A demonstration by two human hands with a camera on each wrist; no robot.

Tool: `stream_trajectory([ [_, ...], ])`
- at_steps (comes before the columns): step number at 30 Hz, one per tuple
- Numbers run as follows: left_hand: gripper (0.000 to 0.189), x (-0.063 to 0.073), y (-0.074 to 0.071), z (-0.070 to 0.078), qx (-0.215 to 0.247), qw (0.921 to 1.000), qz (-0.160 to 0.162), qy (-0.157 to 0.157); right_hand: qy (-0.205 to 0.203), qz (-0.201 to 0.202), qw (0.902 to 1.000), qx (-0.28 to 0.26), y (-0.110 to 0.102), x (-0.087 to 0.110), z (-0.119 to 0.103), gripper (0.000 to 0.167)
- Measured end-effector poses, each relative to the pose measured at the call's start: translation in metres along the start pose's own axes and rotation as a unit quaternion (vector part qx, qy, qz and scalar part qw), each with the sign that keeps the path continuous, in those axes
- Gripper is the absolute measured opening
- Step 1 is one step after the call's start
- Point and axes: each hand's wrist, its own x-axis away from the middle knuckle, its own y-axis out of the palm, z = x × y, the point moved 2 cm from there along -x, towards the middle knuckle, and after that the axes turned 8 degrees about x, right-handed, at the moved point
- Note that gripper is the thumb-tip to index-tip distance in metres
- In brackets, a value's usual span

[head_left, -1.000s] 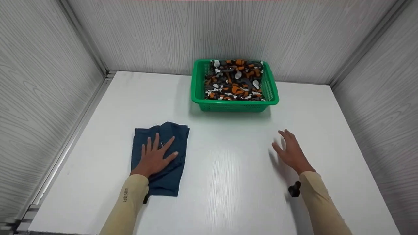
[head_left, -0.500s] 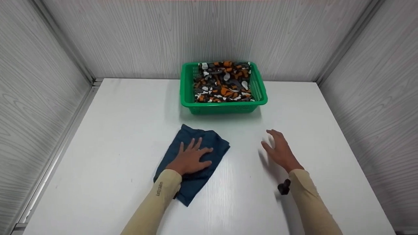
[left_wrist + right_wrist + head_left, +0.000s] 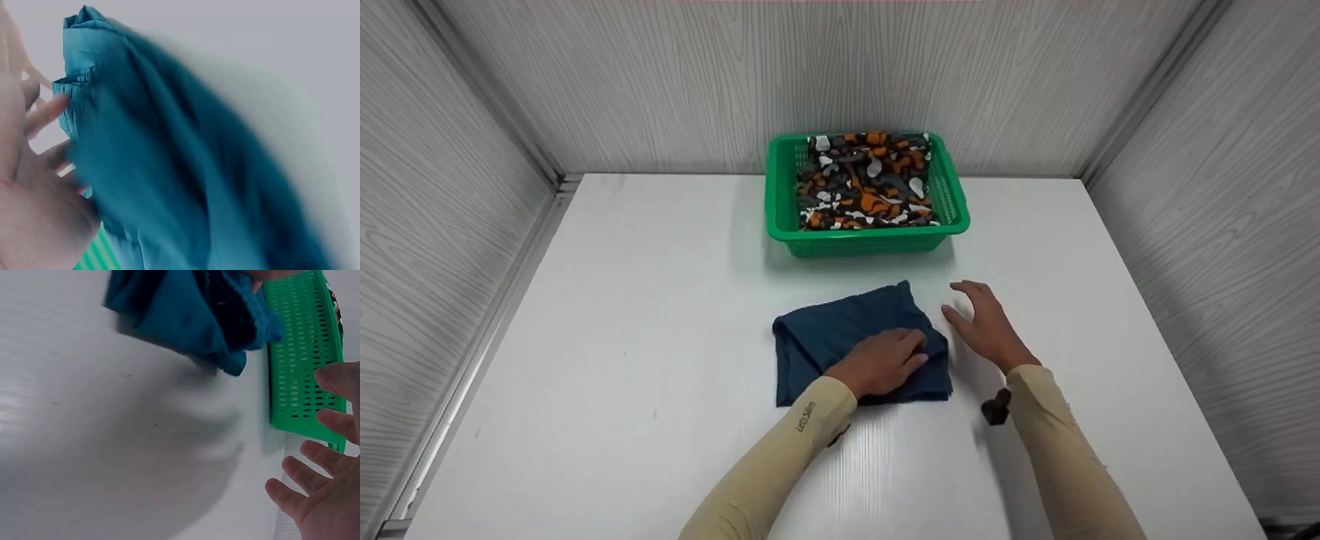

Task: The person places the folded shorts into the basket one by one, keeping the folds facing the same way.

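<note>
A folded dark blue garment (image 3: 840,326) lies on the white table, in front of the basket. My left hand (image 3: 881,364) grips it near its right side, the fingers curled into the fabric. Gathered, elastic-looking edges show on the garment (image 3: 146,163) in the left wrist view, where the fingers of my left hand (image 3: 48,185) run onto the cloth. Just right of the garment, my right hand (image 3: 986,326) hovers over the table, fingers spread and holding nothing. The right wrist view has this hand (image 3: 332,478) apart from the cloth, overlapping the basket's corner.
A green perforated basket (image 3: 870,241) stands against the back wall. Inside lies a folded cloth (image 3: 877,184) patterned in orange, black, grey and white. Pale wood-grain panels (image 3: 660,90) enclose the white table (image 3: 622,300) at the back and both sides.
My left hand has moved right, taking the blue garment along and turning it; its spread fingers have curled into the cloth. My right hand keeps its pose. The head view has shifted slightly.
</note>
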Motion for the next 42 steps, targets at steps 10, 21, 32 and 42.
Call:
stream_trajectory([
  [10, 0.048, -0.004, 0.023, 0.029, -0.079, 0.9951, -0.015, 0.058, 0.003, -0.036, 0.9993, -0.011, -0.004, -0.009, -0.014, 0.056],
  [21, 0.044, 0.010, 0.038, 0.040, -0.061, 0.9890, -0.027, 0.132, 0.154, -0.180, 0.9708, -0.035, 0.000, -0.002, -0.011, 0.077],
  [32, 0.037, 0.025, 0.025, 0.027, -0.009, 0.9894, -0.022, 0.143, 0.259, -0.156, 0.9401, -0.157, 0.013, 0.007, -0.005, 0.057],
  [42, 0.041, 0.052, -0.002, -0.010, 0.077, 0.9725, 0.220, 0.006, 0.227, -0.167, 0.9121, -0.297, 0.020, 0.026, 0.008, 0.067],
])
